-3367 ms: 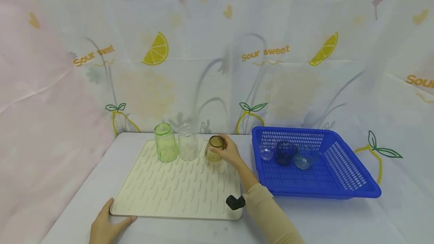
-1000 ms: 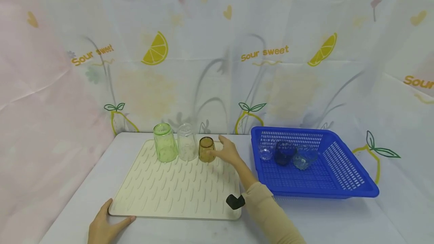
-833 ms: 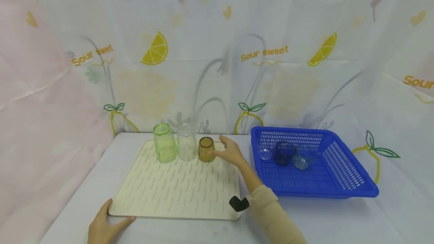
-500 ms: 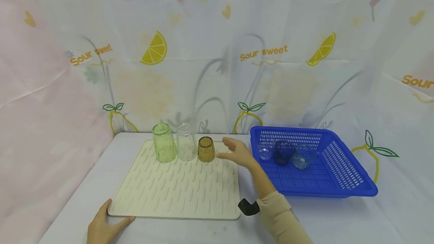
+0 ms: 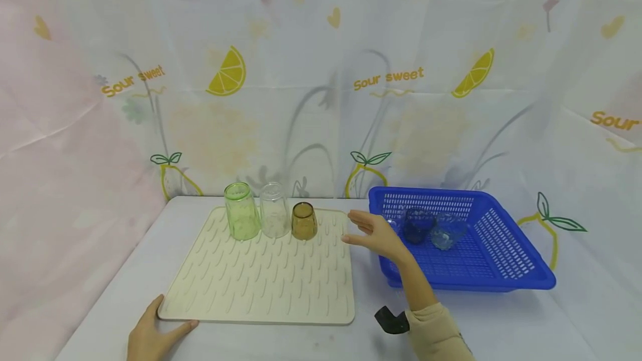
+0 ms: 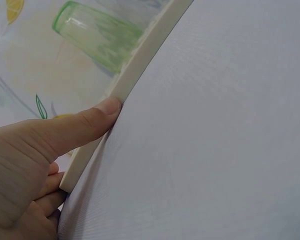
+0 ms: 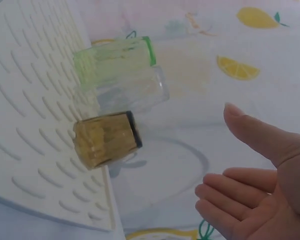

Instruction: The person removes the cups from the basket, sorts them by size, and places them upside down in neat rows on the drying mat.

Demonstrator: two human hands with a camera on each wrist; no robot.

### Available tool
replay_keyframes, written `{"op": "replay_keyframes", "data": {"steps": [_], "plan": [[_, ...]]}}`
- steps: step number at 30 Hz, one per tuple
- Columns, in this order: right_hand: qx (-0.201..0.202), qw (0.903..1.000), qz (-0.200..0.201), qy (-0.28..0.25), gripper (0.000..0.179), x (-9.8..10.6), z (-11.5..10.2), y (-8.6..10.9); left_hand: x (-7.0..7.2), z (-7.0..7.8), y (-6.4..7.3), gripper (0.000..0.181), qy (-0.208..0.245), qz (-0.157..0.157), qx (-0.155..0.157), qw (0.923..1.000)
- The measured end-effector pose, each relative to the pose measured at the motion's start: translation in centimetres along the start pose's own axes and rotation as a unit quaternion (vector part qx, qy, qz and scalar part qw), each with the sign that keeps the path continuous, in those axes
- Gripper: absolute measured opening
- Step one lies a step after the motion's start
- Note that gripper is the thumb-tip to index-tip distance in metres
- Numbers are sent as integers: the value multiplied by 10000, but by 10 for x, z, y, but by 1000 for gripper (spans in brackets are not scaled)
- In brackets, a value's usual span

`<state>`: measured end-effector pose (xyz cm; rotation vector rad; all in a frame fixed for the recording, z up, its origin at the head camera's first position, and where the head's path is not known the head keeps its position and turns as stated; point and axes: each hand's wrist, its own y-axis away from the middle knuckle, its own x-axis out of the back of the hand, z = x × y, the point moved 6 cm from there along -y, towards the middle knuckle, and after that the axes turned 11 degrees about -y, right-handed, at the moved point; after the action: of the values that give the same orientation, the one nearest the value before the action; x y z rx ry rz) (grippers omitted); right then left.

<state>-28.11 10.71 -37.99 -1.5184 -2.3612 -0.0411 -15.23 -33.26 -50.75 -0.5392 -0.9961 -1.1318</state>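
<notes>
A cream drying mat (image 5: 261, 288) with raised ridges lies on the table. Along its back stand a green glass (image 5: 243, 216), a clear glass (image 5: 275, 216) and a smaller amber glass (image 5: 304, 224). My left hand (image 5: 150, 334) holds the mat's front left corner, thumb at the front edge and fingers at the left side. In the left wrist view the thumb (image 6: 90, 125) presses the mat's rim. My right hand (image 5: 378, 235) holds nothing, in front of a blue basket's left wall, thumb apart from the fingers. The right wrist view shows the amber glass (image 7: 107, 141) apart from this hand.
The blue plastic basket (image 5: 476, 286) stands right of the mat. Inside are a dark blue glass (image 5: 417, 226), a light blue glass (image 5: 446, 233) and a small clear one (image 5: 393, 225), partly behind my right hand. A lemon-printed cloth (image 5: 301, 116) hangs behind the table.
Earlier my right hand held the amber glass and shifted it left, beside the clear one. It has let go and drawn away right toward the basket. The left hand stays at the corner.
</notes>
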Motion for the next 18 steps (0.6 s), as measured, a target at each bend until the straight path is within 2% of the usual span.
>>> {"op": "replay_keyframes", "data": {"steps": [8,18], "plan": [[-216,9994,261,51,70,24,7,27,1,2,1,111,-5,88,-15,10000],[-228,9984,490,165,68,49,23,57,1,0,1,111,-16,107,35,9999]]}}
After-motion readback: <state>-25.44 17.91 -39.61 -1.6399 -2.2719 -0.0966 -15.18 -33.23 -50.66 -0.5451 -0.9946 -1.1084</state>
